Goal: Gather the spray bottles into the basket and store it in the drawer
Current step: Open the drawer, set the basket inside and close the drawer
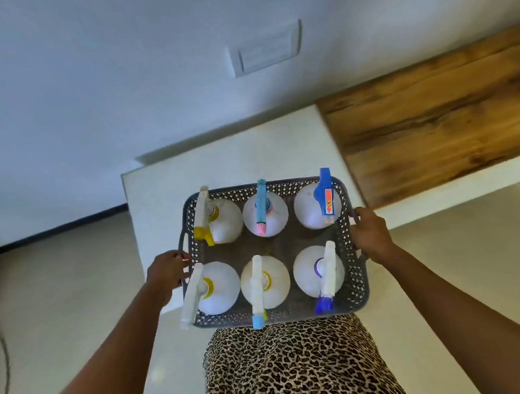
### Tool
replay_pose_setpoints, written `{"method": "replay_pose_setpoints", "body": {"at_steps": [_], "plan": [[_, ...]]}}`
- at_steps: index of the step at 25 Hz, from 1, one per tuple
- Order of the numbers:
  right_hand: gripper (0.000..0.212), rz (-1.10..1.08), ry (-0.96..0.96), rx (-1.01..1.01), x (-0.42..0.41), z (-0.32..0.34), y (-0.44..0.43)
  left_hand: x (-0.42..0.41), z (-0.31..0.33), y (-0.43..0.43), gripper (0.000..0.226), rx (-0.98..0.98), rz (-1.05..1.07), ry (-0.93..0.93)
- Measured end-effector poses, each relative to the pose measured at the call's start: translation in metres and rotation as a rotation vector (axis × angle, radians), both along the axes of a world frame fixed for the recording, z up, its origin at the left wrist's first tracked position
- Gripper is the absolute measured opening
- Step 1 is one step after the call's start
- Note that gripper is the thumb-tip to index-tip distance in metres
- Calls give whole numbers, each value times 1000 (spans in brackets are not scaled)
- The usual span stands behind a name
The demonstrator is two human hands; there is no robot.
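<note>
Garment: a leopard-print garment (290, 373) is hanging nearest the camera, just under the basket's near rim.
Left hand: the left hand (166, 270) is gripping the basket's left handle slot, with its fingers curling into it.
Right hand: the right hand (371, 232) is gripping the right handle, with its fingers wrapping over the rim.
Basket: the grey perforated basket (359, 279) is sitting level between both hands, over the near edge of the white cabinet (166, 188). Whether it is resting there or hanging clear cannot be told.
Load: six spray bottles (264, 279) are standing upright inside, in two rows of three.
Drawer: no drawer is showing.
Stage (judgement): gathering is looking complete; storing is not yet done.
Risk 1: the near-left trigger head (193, 295) is overhanging the left rim beside the left hand. It could be catching on a drawer front or being knocked by the wrist.
Risk 2: the near-middle nozzle (258, 321) is projecting past the near rim towards the garment. Snagging the cloth could be tipping that bottle.
Risk 3: bare basket floor is showing between the rows, so tilting the basket could be sending the bottles sliding or toppling.
Writing: a red-orange sticker (329, 200) on the far-right bottle's blue trigger is carrying marks too small to read. No brand is showing.
Background: a wooden top (438, 116) is lying to the right, and a blank wall plate (267, 50) is sitting on the wall beyond.
</note>
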State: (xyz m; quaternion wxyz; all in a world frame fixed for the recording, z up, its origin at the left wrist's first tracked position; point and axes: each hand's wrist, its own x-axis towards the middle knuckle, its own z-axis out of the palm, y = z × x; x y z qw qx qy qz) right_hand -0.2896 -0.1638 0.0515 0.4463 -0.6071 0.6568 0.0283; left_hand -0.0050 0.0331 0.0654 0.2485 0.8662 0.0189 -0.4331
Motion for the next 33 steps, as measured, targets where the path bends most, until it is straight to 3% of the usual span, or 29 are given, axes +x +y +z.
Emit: {"method": "replay_pose_setpoints", "body": {"at_steps": [6,15,26,33], "plan": [[28,152,95,-8,29,-33,-6,-1,-46,37,18,-5,130,64],[31,258,60,-44,87,-89,-71,29,-110,-6,19,-54,244,-20],[30,299,68,-33,114,-104,-89,44,-109,-19,20,-45,235,-72],[32,171,46,-91,91,-99,-68,26,-90,2,29,-227,365,36]]}}
